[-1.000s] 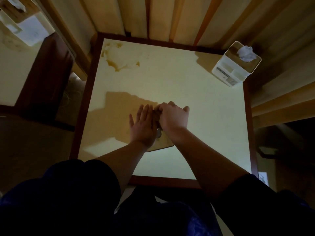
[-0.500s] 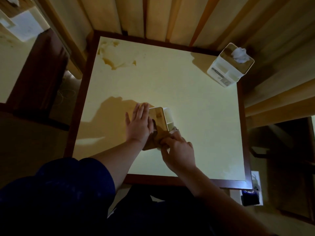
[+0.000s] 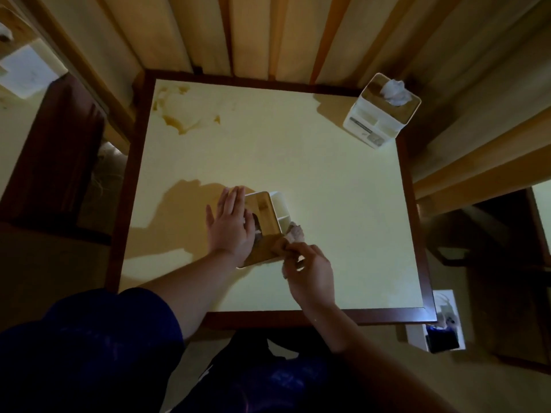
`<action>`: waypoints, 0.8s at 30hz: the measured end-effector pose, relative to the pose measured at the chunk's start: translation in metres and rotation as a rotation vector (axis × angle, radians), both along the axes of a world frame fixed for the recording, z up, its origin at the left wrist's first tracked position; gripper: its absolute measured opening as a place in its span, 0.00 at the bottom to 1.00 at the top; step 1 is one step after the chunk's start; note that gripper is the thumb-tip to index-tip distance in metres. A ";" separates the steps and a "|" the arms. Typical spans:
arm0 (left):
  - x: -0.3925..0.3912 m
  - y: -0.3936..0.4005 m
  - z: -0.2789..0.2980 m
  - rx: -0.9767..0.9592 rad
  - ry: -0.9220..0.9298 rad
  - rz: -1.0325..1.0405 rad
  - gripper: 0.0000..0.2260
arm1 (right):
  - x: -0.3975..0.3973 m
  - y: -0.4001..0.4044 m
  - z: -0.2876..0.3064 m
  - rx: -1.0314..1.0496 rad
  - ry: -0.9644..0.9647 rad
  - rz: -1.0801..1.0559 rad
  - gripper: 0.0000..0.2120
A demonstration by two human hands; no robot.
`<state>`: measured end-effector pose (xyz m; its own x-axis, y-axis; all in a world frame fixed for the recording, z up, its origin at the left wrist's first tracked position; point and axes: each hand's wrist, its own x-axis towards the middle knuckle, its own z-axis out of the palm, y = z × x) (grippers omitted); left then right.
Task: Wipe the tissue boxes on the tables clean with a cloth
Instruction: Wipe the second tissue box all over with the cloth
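— Left hand [image 3: 231, 226]?
— I see it flat, fingers straight, pressed against the left side of the near tissue box [image 3: 264, 220], steadying it. Nothing gripped.
— Right hand [image 3: 308, 271]?
— Fingers curled, pinching a small crumpled cloth [image 3: 295, 234]. The cloth sits just ahead of its fingertips, touching the box's right near corner.
— Where's that box?
— Between my two hands, on the cream table [image 3: 328, 189]. White body, wooden lid, open side compartments facing right. Its tissue slot is mostly hidden by the left hand.
— Other box?
— Second tissue box [image 3: 380, 113], well beyond the right hand at the table's far right corner, upright, tissue [image 3: 393, 92] sticking out on top.
— Anything else?
— A brown stain [image 3: 182, 114], far beyond the left hand.
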<state>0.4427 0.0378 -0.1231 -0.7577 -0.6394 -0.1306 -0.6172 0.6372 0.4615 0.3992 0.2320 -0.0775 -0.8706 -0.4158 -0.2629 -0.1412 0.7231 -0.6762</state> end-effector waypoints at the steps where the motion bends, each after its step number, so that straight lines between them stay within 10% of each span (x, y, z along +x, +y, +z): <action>1: 0.000 0.000 0.000 -0.002 0.002 0.000 0.30 | -0.005 0.001 0.005 -0.075 -0.109 -0.133 0.06; 9: -0.001 -0.003 -0.002 -0.028 0.015 -0.011 0.32 | -0.060 0.026 0.032 -0.339 -0.514 -0.424 0.07; 24: -0.021 0.036 -0.007 -0.236 -0.060 0.048 0.34 | -0.162 0.022 0.015 -0.380 -0.532 -0.096 0.16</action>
<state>0.4222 0.0740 -0.1298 -0.7212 -0.6925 -0.0174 -0.6711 0.6923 0.2654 0.2368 0.2543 -0.0629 -0.7005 -0.4911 -0.5178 0.3358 0.4134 -0.8464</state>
